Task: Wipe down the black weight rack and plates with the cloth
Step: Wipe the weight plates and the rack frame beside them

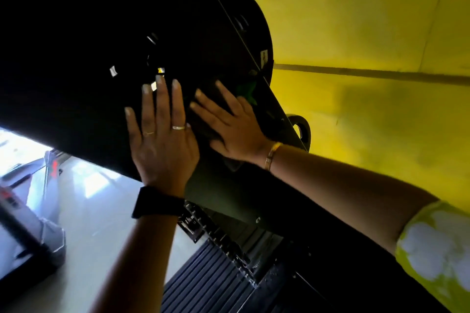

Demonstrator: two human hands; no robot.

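A large black weight plate fills the upper left of the head view, with a second black plate behind it on the black rack. My left hand lies flat on the front plate with straight, spread fingers. My right hand presses flat with straight fingers on a dark cloth against the rack, right beside the left hand. A green edge of the cloth shows past the fingers. Most of the cloth is dark and hard to tell from the rack.
A yellow wall stands close behind the rack on the right. A small black plate hangs lower on the rack. Ribbed black matting and pale floor lie below. Other gym equipment sits at the lower left.
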